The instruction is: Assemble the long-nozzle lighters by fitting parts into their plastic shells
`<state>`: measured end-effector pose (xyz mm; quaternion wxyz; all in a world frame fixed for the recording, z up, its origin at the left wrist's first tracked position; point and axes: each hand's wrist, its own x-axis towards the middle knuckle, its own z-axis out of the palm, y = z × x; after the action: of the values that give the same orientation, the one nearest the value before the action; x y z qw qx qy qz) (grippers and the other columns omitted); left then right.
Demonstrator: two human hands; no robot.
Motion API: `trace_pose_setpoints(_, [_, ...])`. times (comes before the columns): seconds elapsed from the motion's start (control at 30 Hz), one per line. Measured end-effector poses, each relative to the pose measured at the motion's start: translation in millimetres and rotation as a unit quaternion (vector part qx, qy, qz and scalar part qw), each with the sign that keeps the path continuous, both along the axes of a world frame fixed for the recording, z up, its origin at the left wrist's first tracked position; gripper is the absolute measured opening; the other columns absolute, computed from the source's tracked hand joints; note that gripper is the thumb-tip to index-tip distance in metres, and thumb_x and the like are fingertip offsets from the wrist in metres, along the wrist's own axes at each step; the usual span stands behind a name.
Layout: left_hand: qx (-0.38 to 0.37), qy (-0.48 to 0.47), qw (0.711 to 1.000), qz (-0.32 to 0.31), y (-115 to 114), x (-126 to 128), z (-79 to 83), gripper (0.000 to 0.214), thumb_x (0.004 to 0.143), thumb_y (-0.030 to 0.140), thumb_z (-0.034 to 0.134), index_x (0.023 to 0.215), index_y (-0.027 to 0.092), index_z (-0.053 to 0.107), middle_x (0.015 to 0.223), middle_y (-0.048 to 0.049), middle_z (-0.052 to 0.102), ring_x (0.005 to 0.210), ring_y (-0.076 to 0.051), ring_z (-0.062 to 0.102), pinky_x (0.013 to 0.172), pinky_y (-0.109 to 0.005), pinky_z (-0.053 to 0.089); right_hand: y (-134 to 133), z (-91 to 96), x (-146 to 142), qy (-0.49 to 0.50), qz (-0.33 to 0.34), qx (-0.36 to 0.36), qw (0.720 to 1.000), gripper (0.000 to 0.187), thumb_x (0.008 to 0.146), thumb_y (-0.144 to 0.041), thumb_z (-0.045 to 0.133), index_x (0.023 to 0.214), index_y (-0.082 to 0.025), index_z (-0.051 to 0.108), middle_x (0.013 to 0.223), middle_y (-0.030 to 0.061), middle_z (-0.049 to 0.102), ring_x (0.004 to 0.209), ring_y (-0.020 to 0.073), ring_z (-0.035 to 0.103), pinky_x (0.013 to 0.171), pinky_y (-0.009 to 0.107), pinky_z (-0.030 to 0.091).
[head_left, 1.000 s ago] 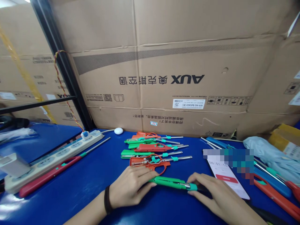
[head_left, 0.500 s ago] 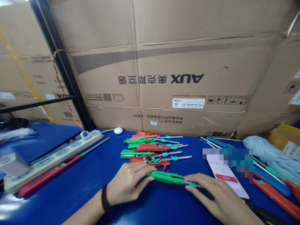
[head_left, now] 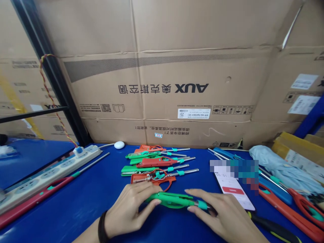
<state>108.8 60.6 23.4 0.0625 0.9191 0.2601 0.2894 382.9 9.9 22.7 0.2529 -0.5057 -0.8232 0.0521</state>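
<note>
My left hand (head_left: 131, 211) wraps the grip of a green plastic long-nosed lighter (head_left: 170, 200), which lies low over the blue table (head_left: 83, 199). My right hand (head_left: 217, 214) has its fingers on the lighter's metal neck and teal collar. The lighter's far end is hidden under those fingers. Just beyond my left hand lies an opened red lighter shell (head_left: 152, 179) with thin wires showing. Behind it, several green and red lighters (head_left: 157, 162) lie side by side, with their metal nozzles pointing right.
A white power strip (head_left: 50, 175) and a long red lighter (head_left: 37, 197) lie at the left. A phone (head_left: 233, 189) lies right of my right hand. Further right are red and blue lighters, a pale plastic bag (head_left: 278, 172) and a black-handled screwdriver (head_left: 274, 229). Cardboard cartons (head_left: 164, 67) stand behind.
The whole view has shifted left and slightly down as my head turned. Both hands stay on the green lighter, which has turned slightly between them.
</note>
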Motion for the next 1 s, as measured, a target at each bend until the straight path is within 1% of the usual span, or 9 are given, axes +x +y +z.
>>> trace_pose_setpoints(0.1, [-0.005,0.001,1.000,-0.005,-0.7,1.0,-1.7,0.023,0.092,0.022,0.050,0.114,0.022,0.056,0.097,-0.0040,0.068,0.082,-0.018,0.066,0.072,-0.028,0.054,0.5,-0.2,-0.3,-0.005,0.023,-0.001,1.000,0.017,0.092,-0.036,0.052,0.105,-0.033,0.063,0.087,-0.0040,0.071,0.062,0.0138,0.067,0.057,0.021,0.050])
trace_pose_setpoints(0.27, [-0.037,-0.007,0.999,-0.019,-1.9,2.7,-2.6,0.018,0.092,0.024,0.052,0.109,0.021,0.056,0.091,-0.0024,0.068,0.078,-0.016,0.066,0.069,-0.024,0.052,-1.6,1.9,0.6,-0.037,0.036,0.008,0.999,0.017,0.095,-0.031,0.047,0.100,-0.029,0.063,0.098,-0.0011,0.066,0.074,0.0146,0.068,0.064,0.023,0.051])
trace_pose_setpoints(0.33, [-0.056,-0.010,0.998,-0.012,-2.9,3.4,-3.0,0.013,0.090,0.028,0.056,0.101,0.021,0.057,0.086,-0.0007,0.068,0.073,-0.014,0.066,0.065,-0.021,0.050,-3.2,2.6,-0.1,-0.038,0.058,0.016,0.997,0.022,0.097,-0.032,0.042,0.099,-0.028,0.063,0.096,-0.0016,0.067,0.076,0.0139,0.068,0.066,0.023,0.052])
trace_pose_setpoints(0.4, [-0.058,-0.006,0.998,-0.005,-3.8,4.1,-3.8,0.014,0.088,0.033,0.062,0.092,0.020,0.058,0.080,0.0009,0.067,0.066,-0.013,0.064,0.058,-0.020,0.047,-4.4,2.6,-2.2,-0.038,0.069,0.036,0.996,0.031,0.100,-0.036,0.034,0.100,-0.028,0.063,0.095,-0.0018,0.068,0.075,0.0133,0.068,0.066,0.022,0.053])
trace_pose_setpoints(0.53, [-0.006,0.013,1.000,-0.010,-4.9,6.4,-5.0,0.030,0.084,0.047,0.065,0.078,0.018,0.056,0.066,0.0022,0.063,0.053,-0.012,0.059,0.048,-0.021,0.039,-5.3,3.5,-9.9,-0.048,0.068,0.106,0.991,0.051,0.102,-0.044,0.017,0.093,-0.028,0.066,0.090,-0.0024,0.072,0.071,0.0128,0.070,0.060,0.022,0.055])
trace_pose_setpoints(0.63, [0.023,0.018,0.999,-0.035,-5.9,8.5,-4.6,0.025,0.087,0.044,0.062,0.091,0.020,0.059,0.074,0.0016,0.067,0.060,-0.014,0.062,0.053,-0.022,0.041,-7.7,7.2,-15.1,-0.051,0.052,0.160,0.984,0.061,0.101,-0.045,0.010,0.088,-0.027,0.066,0.083,-0.0027,0.074,0.066,0.0135,0.071,0.053,0.023,0.054])
trace_pose_setpoints(0.7, [0.026,0.020,0.998,-0.047,-7.1,9.8,-4.7,0.022,0.091,0.041,0.058,0.098,0.020,0.058,0.080,0.0011,0.068,0.064,-0.015,0.064,0.057,-0.023,0.043,-10.8,9.6,-16.9,-0.051,0.038,0.177,0.982,0.061,0.101,-0.046,0.010,0.091,-0.027,0.066,0.083,-0.0026,0.075,0.068,0.0144,0.072,0.054,0.024,0.055])
trace_pose_setpoints(0.9, [0.047,0.038,0.997,-0.049,-10.1,13.3,-7.7,0.021,0.095,0.039,0.050,0.095,0.019,0.055,0.072,0.0008,0.063,0.058,-0.015,0.059,0.052,-0.025,0.037,-14.1,6.4,-18.2,-0.044,0.026,0.237,0.970,0.050,0.100,-0.049,0.020,0.099,-0.029,0.066,0.089,-0.0057,0.076,0.076,0.0146,0.073,0.059,0.024,0.057])
trace_pose_setpoints(1.0, [0.065,0.045,0.995,-0.055,-11.3,15.4,-8.9,0.020,0.096,0.038,0.048,0.094,0.018,0.053,0.070,0.0010,0.060,0.056,-0.015,0.055,0.050,-0.026,0.035,-14.3,8.4,-21.9,-0.066,0.036,0.233,0.970,0.054,0.102,-0.045,0.014,0.097,-0.029,0.066,0.088,-0.0060,0.076,0.074,0.0146,0.073,0.057,0.024,0.056])
